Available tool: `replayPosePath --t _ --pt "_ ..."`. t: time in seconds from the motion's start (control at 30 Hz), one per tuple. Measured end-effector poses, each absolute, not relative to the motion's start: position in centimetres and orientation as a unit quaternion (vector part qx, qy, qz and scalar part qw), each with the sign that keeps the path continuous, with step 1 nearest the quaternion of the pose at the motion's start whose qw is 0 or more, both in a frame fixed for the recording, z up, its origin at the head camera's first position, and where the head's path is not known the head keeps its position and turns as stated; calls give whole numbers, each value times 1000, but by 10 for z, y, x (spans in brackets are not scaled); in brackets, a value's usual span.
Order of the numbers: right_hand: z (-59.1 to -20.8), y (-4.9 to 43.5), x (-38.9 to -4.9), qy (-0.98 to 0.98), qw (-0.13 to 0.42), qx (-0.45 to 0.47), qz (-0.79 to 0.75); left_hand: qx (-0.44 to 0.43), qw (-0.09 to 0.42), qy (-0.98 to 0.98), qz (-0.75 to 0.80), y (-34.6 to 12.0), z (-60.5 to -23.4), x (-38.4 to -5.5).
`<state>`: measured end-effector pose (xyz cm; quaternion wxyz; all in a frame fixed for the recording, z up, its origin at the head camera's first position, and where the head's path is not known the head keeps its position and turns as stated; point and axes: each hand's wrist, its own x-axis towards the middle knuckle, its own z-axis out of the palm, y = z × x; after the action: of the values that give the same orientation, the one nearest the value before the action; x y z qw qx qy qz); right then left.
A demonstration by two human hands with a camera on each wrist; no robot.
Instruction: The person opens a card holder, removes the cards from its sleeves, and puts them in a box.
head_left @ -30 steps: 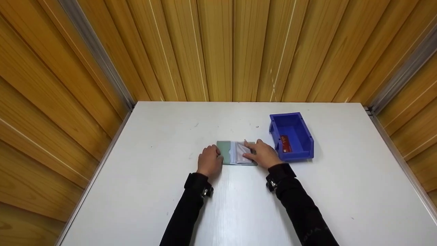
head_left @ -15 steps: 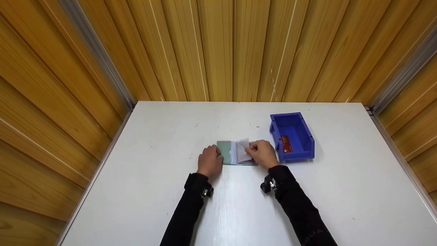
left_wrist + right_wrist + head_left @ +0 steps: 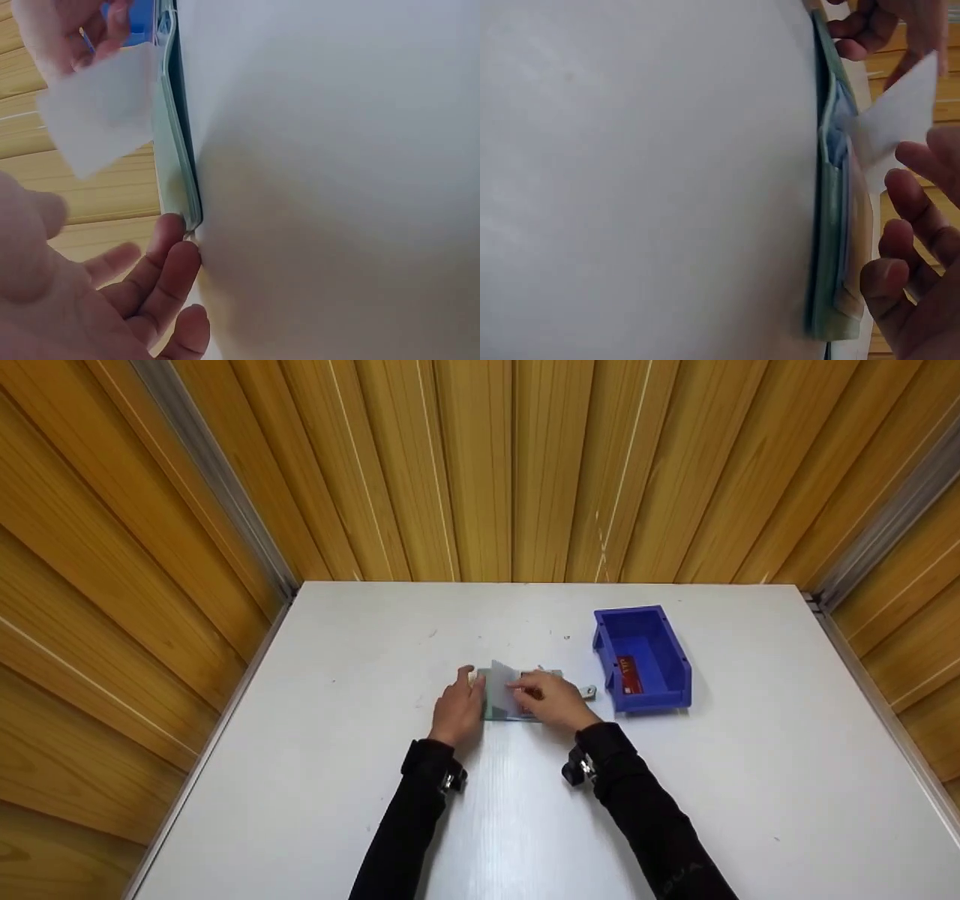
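Observation:
A green card holder (image 3: 499,714) lies spread open on the white table, a clear sleeve page (image 3: 502,688) standing up from its middle. Fingers of my right hand (image 3: 553,699) touch the page's right face; the right wrist view has the index fingertip against the page (image 3: 900,120), the other fingers loosely bent. My left hand (image 3: 456,711) rests at the holder's left edge. In the left wrist view, fingertips of the left hand (image 3: 142,292) touch the cover's edge (image 3: 176,165), thumb apart. Something dark red shows beneath the right hand, partly hidden.
A blue bin (image 3: 651,660) stands to the right of the holder, with a red card (image 3: 628,675) inside it. A small strap with a snap (image 3: 589,692) sticks out at the holder's right side. Wood-patterned walls (image 3: 480,472) enclose the table (image 3: 375,645).
My right hand pinched the sleeve page and swung it up from the right side toward the left. The left hand shifted slightly and its fingers lifted at the holder's left edge.

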<state>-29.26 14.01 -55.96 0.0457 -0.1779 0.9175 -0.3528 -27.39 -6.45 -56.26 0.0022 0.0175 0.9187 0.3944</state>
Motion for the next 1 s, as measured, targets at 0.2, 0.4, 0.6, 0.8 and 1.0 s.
replayPosePath --t 0.2,0.4,0.6,0.8,1.0 --pt "-561 130 -288 942 44 -210 -258 72 -8 937 342 -65 -566 -271" --pt "-562 135 -289 945 38 -212 -246 93 -18 944 317 -67 -566 -268" --pt "-562 158 -292 952 48 -174 -249 82 -8 940 332 -68 -566 -269" --pt "-556 182 -294 954 110 -132 -244 76 6 939 335 -68 -565 -269" --pt "-556 193 -295 949 135 -131 -253 73 14 939 335 -67 -566 -270"
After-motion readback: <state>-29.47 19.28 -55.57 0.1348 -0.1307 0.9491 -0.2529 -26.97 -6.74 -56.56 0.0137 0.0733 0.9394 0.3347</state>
